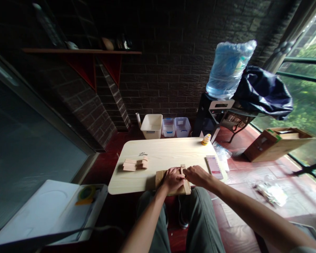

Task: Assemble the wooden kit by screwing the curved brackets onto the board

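At the table's near edge lies a flat wooden piece (159, 178), with a narrow wooden strip (186, 188) set across its right part. My left hand (172, 179) rests over the wooden piece, fingers bent round its top and the thumb side against the strip. Close beside it, my right hand (196, 174) is closed at the strip's upper part; whatever its fingers pinch is too small to make out. To the left on the table sit several small wooden pieces (130, 165), with some small dark metal parts (142, 154) behind them.
The pale table (163, 149) holds a small yellow-capped bottle (206, 139) and a phone-like flat item (214, 167) on its right. Beyond stand plastic bins (151, 127) and a water dispenser (209, 116). A cardboard box (268, 144) is at right, a white case (42, 214) at left.
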